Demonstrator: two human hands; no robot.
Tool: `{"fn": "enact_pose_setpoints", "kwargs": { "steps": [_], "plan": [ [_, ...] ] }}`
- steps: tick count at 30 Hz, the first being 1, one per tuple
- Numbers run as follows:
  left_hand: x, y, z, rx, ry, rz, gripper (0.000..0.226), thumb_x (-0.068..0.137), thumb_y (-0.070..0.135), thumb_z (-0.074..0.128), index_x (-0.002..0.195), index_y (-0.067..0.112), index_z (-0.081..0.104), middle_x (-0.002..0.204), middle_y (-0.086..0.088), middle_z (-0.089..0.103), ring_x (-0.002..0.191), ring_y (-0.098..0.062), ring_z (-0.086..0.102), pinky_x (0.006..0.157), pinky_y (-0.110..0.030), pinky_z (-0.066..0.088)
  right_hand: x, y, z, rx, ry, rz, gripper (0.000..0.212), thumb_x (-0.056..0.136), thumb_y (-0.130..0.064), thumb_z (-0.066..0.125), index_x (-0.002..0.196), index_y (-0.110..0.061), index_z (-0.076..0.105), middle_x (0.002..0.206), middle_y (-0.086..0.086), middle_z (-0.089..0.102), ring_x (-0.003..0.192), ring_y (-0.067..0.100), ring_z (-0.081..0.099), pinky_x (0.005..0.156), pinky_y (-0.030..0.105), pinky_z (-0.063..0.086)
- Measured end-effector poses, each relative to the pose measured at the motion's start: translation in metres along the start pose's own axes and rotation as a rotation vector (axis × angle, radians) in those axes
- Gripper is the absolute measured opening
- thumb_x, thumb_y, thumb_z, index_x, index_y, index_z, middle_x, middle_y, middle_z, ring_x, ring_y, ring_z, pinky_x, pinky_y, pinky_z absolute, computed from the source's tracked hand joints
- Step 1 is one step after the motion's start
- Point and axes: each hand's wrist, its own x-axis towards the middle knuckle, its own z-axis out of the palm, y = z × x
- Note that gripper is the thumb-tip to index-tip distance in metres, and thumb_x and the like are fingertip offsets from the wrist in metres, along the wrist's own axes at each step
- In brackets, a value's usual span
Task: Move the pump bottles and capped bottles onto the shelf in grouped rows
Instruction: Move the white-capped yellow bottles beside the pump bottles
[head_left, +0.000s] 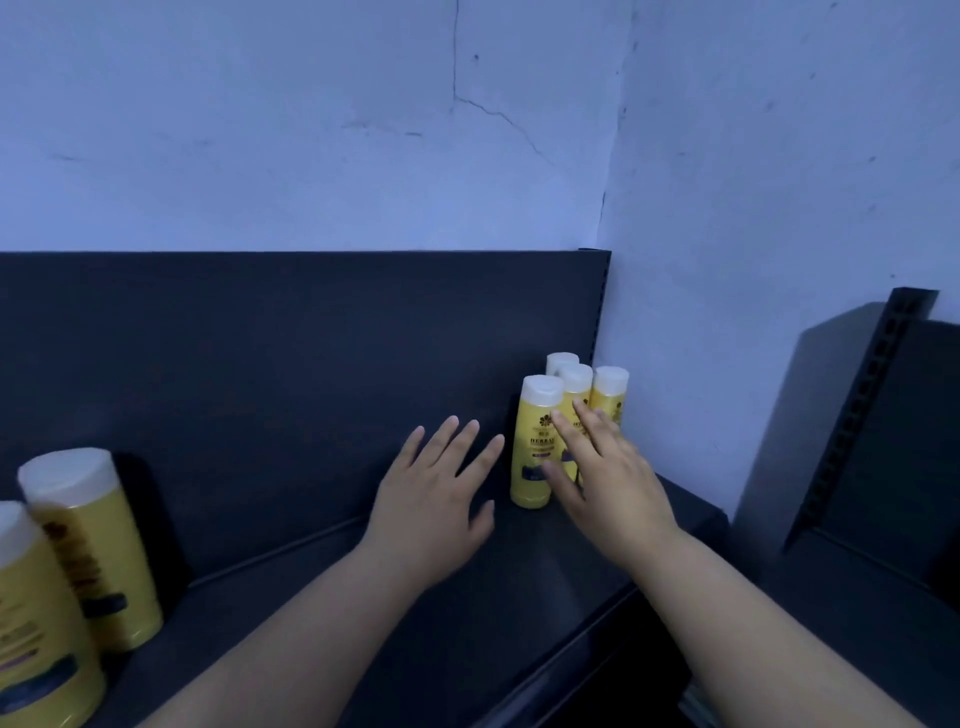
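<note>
Several yellow capped bottles with white caps stand grouped at the right end of the dark shelf (322, 597). The front bottle (532, 447) stands nearest me, with others (610, 387) behind it against the corner. My right hand (602, 467) is open with fingers spread, just in front of this group and touching or nearly touching the front bottle. My left hand (436, 493) is open, palm down, a little left of the group, holding nothing. Two more yellow capped bottles (98, 540) stand at the shelf's left end, close to the camera.
A dark back panel (291, 364) rises behind the shelf, under a blue-lit cracked wall. The shelf ends at the right corner upright (602, 312). Another dark shelving unit (872, 441) stands to the right.
</note>
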Motion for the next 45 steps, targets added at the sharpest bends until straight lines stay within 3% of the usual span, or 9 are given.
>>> {"fn": "enact_pose_setpoints", "kwargs": {
  "steps": [9, 14, 19, 24, 26, 30, 33, 39, 45],
  "plan": [
    [0.064, 0.005, 0.031, -0.078, 0.031, 0.078, 0.061, 0.080, 0.047, 0.036, 0.132, 0.020, 0.053, 0.133, -0.008, 0.057, 0.125, -0.026, 0.052, 0.102, -0.049, 0.040, 0.043, 0.046, 0.015, -0.041, -0.067, 0.090, 0.081, 0.078, -0.069, 0.004, 0.149, -0.033, 0.013, 0.159, -0.005, 0.005, 0.146, 0.016, 0.005, 0.116, 0.035, 0.012],
    [0.116, 0.013, 0.052, -0.112, 0.039, 0.099, 0.062, 0.079, 0.044, 0.036, 0.133, 0.017, 0.053, 0.133, -0.007, 0.057, 0.125, -0.025, 0.052, 0.102, -0.047, 0.042, 0.079, 0.080, 0.026, -0.042, -0.103, 0.127, 0.060, 0.097, -0.051, 0.030, 0.150, -0.031, 0.012, 0.159, -0.006, 0.004, 0.146, 0.014, 0.004, 0.116, 0.032, 0.009],
    [0.169, 0.023, 0.078, -0.153, 0.026, 0.076, 0.064, 0.091, 0.043, 0.027, 0.150, 0.017, 0.019, 0.155, -0.001, 0.024, 0.144, -0.017, 0.017, 0.117, -0.036, 0.009, 0.121, 0.114, 0.045, -0.015, -0.125, 0.106, 0.061, 0.098, -0.048, 0.032, 0.150, -0.026, 0.011, 0.159, -0.006, 0.007, 0.146, 0.012, 0.004, 0.117, 0.028, 0.006],
    [0.212, 0.030, 0.106, -0.178, -0.044, 0.058, 0.063, 0.097, 0.042, 0.030, 0.151, 0.019, 0.006, 0.159, 0.002, 0.010, 0.146, -0.014, 0.005, 0.118, -0.035, 0.004, 0.160, 0.139, 0.068, -0.034, -0.165, 0.074, 0.068, 0.093, -0.060, 0.018, 0.150, -0.024, 0.013, 0.158, -0.005, 0.011, 0.146, 0.013, 0.007, 0.118, 0.030, 0.009],
    [0.220, 0.031, 0.112, -0.193, -0.034, 0.051, 0.059, 0.096, 0.040, 0.034, 0.149, 0.020, 0.018, 0.154, 0.001, 0.023, 0.142, -0.015, 0.017, 0.117, -0.033, 0.015, 0.169, 0.144, 0.075, -0.080, -0.153, 0.060, 0.079, 0.083, -0.063, 0.007, 0.148, -0.023, 0.026, 0.154, -0.003, 0.027, 0.144, 0.018, 0.019, 0.116, 0.034, 0.017],
    [0.239, 0.033, 0.119, -0.262, -0.008, -0.011, 0.039, 0.092, 0.045, 0.041, 0.123, 0.023, 0.048, 0.119, 0.005, 0.049, 0.109, -0.013, 0.046, 0.082, -0.026, 0.046, 0.183, 0.153, 0.082, -0.156, 0.083, 0.033, 0.052, 0.087, -0.049, 0.033, 0.113, -0.018, 0.065, 0.109, 0.000, 0.066, 0.102, 0.026, 0.061, 0.085, 0.040, 0.047],
    [0.250, 0.034, 0.122, -0.259, -0.067, -0.048, 0.034, 0.090, 0.047, 0.043, 0.113, 0.022, 0.047, 0.109, 0.003, 0.049, 0.098, -0.014, 0.046, 0.073, -0.025, 0.045, 0.193, 0.160, 0.083, -0.142, 0.111, 0.104, 0.050, 0.086, -0.049, 0.036, 0.109, -0.018, 0.067, 0.101, 0.003, 0.064, 0.095, 0.027, 0.059, 0.082, 0.040, 0.046],
    [0.253, 0.034, 0.128, -0.266, -0.057, -0.087, 0.035, 0.089, 0.046, 0.045, 0.116, 0.024, 0.047, 0.109, 0.001, 0.049, 0.100, -0.016, 0.047, 0.076, -0.024, 0.040, 0.200, 0.168, 0.080, -0.073, -0.013, 0.136, 0.078, 0.082, -0.065, 0.012, 0.124, -0.018, 0.058, 0.125, 0.002, 0.055, 0.117, 0.025, 0.040, 0.101, 0.033, 0.034],
    [0.248, 0.035, 0.127, -0.250, -0.044, -0.131, 0.036, 0.088, 0.048, 0.046, 0.115, 0.024, 0.049, 0.108, 0.001, 0.050, 0.099, -0.017, 0.048, 0.076, -0.025, 0.039, 0.202, 0.173, 0.064, -0.169, -0.147, 0.105, 0.059, 0.085, -0.063, 0.046, 0.125, -0.020, 0.052, 0.123, 0.002, 0.041, 0.113, 0.024, 0.030, 0.097, 0.029, 0.034]
  ]
}}
